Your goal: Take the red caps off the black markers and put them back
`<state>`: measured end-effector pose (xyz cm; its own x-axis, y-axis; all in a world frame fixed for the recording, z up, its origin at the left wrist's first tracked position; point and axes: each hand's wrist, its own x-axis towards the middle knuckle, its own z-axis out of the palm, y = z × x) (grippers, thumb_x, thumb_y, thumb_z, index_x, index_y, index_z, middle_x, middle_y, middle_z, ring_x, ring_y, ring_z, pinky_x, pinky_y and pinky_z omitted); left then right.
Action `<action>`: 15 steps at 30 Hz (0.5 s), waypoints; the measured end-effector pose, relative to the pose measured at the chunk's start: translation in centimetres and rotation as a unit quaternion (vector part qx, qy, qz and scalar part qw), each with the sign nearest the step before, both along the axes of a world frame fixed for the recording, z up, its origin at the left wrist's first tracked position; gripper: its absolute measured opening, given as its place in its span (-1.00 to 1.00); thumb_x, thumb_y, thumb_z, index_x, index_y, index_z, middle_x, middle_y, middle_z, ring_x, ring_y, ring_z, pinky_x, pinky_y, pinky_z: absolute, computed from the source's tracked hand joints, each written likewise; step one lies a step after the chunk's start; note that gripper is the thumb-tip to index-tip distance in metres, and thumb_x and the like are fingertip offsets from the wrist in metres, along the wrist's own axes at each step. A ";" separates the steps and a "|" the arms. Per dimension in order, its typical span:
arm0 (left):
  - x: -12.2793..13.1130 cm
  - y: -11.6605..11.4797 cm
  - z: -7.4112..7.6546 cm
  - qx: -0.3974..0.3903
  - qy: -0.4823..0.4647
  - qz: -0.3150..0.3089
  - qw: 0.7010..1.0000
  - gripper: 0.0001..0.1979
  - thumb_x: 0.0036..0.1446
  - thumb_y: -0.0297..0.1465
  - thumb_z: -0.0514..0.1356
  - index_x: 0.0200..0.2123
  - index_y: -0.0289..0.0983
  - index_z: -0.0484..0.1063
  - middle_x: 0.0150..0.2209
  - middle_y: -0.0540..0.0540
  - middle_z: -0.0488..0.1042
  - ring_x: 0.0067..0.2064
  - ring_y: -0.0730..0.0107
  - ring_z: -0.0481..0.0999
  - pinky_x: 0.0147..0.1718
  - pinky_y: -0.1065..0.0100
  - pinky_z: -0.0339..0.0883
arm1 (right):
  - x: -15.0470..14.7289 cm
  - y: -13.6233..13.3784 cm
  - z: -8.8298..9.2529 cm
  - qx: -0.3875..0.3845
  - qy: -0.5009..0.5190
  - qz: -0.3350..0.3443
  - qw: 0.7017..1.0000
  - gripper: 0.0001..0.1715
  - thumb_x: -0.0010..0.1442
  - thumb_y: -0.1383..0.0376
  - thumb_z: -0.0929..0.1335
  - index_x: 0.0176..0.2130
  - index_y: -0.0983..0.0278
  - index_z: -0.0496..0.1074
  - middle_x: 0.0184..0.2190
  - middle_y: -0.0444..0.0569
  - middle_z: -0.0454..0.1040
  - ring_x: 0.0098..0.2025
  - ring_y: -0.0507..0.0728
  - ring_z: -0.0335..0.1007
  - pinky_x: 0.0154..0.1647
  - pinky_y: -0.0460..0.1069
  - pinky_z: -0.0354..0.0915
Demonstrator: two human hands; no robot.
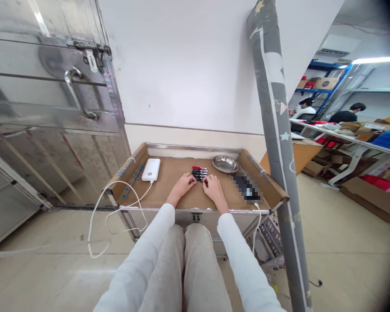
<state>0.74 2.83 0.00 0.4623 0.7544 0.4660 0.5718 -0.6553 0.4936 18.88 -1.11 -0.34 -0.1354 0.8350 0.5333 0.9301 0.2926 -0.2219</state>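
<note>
A small row of black pens with red caps [199, 173] lies on a cardboard-lined work surface [172, 190]. My left hand [183, 183] rests on the cardboard just left of the pens, fingertips at their near end. On the right side of the pens my right hand [212, 187] rests the same way, fingers curled down and touching the pens' edge. Neither hand has lifted a pen. Both arms wear white sleeves.
A white power bank [151, 169] with a white cable [117, 203] lies at the left. A steel bowl [225, 164] and a dark blurred object [246, 187] sit at the right. A grey rolled mat [277, 143] leans beside the table. Two people sit far right.
</note>
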 end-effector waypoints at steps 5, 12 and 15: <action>0.2 0.2 0.0 0.079 -0.020 0.041 0.996 -0.92 0.22 -0.41 0.12 -0.25 -0.24 0.40 -0.24 -0.08 0.37 -0.13 0.30 0.42 -0.05 0.24 0.33 | -0.1 0.4 0.6 0.040 -0.007 -0.004 0.999 -0.78 0.29 0.35 0.18 -0.21 0.28 0.38 -0.24 0.07 0.41 -0.15 0.20 0.25 -0.10 0.05 0.16; 0.6 0.7 -0.2 0.082 -0.049 0.032 0.995 -0.92 0.25 -0.39 0.08 -0.23 -0.23 0.36 -0.25 -0.05 0.39 -0.14 0.34 0.44 -0.07 0.27 0.35 | -0.6 1.0 1.1 0.081 0.017 0.046 0.996 -0.70 0.34 0.32 0.12 -0.13 0.27 0.38 -0.20 0.06 0.45 -0.15 0.20 0.32 -0.07 0.06 0.21; 0.7 0.5 -0.1 0.080 -0.062 0.015 0.995 -0.90 0.26 -0.38 0.07 -0.22 -0.22 0.36 -0.25 -0.05 0.39 -0.14 0.35 0.45 -0.08 0.28 0.36 | -0.8 0.8 1.1 0.084 0.023 0.063 0.994 -0.69 0.35 0.31 0.12 -0.13 0.27 0.39 -0.21 0.06 0.47 -0.15 0.19 0.34 -0.07 0.06 0.23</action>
